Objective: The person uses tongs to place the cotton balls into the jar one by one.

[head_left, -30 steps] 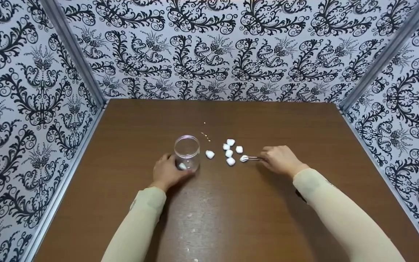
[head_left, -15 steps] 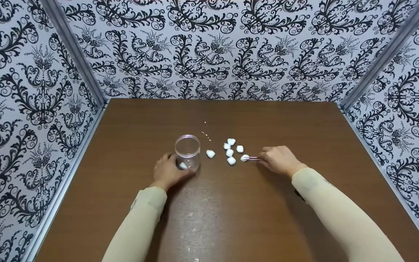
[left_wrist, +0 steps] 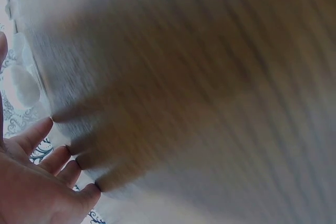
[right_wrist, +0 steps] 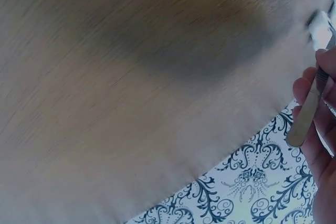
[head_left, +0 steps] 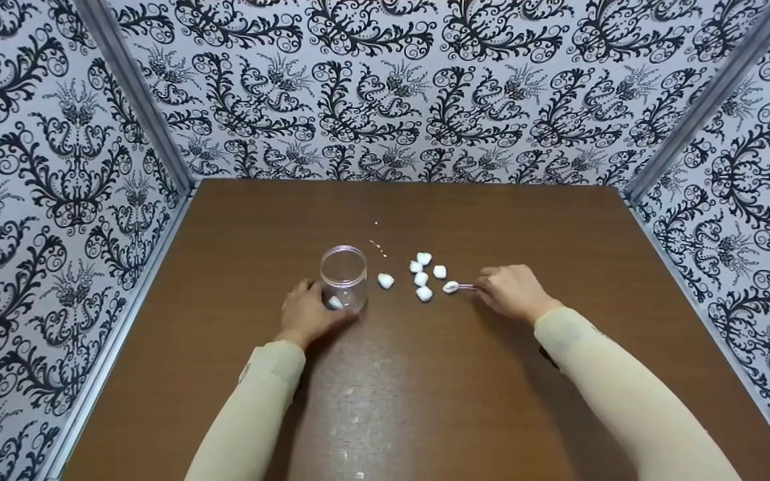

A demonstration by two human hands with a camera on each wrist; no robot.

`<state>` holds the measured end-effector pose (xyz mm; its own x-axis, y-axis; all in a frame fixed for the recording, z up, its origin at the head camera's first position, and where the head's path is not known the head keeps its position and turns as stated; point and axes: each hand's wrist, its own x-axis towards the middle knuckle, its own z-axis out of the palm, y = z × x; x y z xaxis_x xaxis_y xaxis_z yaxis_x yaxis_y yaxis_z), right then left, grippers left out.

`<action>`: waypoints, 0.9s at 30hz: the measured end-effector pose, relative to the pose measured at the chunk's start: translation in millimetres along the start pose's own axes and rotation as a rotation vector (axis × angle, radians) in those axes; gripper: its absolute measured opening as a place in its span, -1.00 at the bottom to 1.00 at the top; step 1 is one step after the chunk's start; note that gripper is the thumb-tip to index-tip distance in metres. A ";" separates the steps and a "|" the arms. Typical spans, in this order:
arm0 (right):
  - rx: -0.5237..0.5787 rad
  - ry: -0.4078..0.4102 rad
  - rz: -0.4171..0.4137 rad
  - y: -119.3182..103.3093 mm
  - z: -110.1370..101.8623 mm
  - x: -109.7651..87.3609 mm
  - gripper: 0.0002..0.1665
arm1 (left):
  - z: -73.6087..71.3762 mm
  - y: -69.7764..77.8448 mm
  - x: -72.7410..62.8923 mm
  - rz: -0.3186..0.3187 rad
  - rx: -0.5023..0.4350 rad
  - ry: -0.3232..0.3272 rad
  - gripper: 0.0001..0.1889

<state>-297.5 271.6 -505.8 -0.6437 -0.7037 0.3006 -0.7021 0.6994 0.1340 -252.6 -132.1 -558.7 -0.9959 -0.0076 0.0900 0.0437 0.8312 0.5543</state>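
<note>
My left hand (head_left: 308, 317) holds a clear jar (head_left: 351, 290) low on its side, fingers and thumb around it. The jar stands upright and has no lid on; a white cotton ball (head_left: 335, 302) lies at its bottom. Metal tweezers (right_wrist: 307, 114) are pinched between the thumb and fingers of my right hand (head_left: 512, 292). At their tips is another cotton ball (head_left: 450, 287), right beside the loose group. In the left wrist view, the fingertips (left_wrist: 63, 153) meet the tabletop next to the jar.
Several loose cotton balls (head_left: 421, 279) lie in a cluster between the hands. A single cotton ball (head_left: 386, 280) sits nearer the jar. The brown wooden table (head_left: 371, 401) is bordered by patterned walls (head_left: 385, 87) at the back and both sides.
The cotton ball at the tweezer tips has turned slightly, and the tweezer arms look closer together. The left hand and jar stay where they were.
</note>
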 end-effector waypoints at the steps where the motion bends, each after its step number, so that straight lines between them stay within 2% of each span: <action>1: 0.000 0.009 -0.002 0.7 -0.9 -0.4 -0.94 | -0.6 0.2 -0.5 -0.001 0.000 0.001 -0.03; 15: -0.008 0.074 -0.033 11.4 -12.7 -10.4 -0.94 | -2.4 -2.9 -1.9 -0.002 0.012 0.001 -0.04; 21: 0.009 0.084 -0.041 11.4 -19.7 -8.2 -0.93 | -5.2 2.5 -3.9 -0.001 0.010 0.006 -0.05; 27: 0.036 0.140 -0.058 6.7 -25.6 -0.3 -0.94 | -2.3 4.3 -2.3 0.002 0.004 0.010 -0.04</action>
<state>-294.3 279.7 -480.8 -0.5545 -0.7170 0.4224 -0.7491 0.6511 0.1218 -249.9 -129.8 -554.6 -0.9949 -0.0117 0.0998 0.0454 0.8334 0.5508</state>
